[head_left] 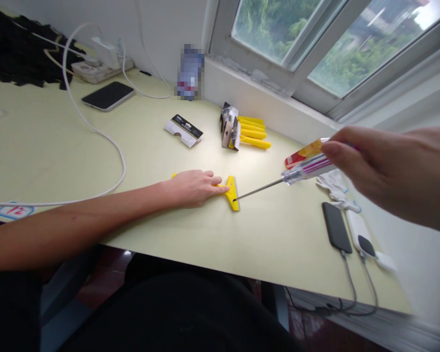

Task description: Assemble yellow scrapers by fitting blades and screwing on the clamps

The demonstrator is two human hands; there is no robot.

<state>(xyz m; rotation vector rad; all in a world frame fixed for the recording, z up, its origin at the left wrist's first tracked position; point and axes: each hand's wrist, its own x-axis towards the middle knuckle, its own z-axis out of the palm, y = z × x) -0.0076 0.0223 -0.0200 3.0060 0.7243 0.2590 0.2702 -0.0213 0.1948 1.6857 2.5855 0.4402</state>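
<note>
Yellow scraper (pixel 233 194) under open left fingers (pixel 208 182); right fingers (pixel 337 156) grip screwdriver (pixel 309 168), tip apparently touching it.

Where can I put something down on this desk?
Try between the yellow scraper and the black phone, or left of the white cable. It's crowded around the white power bank and the bundle of yellow-handled scrapers.

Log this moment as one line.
left hand: on yellow plastic scraper | right hand: holds clear magenta-striped screwdriver, steel tip at scraper
</note>
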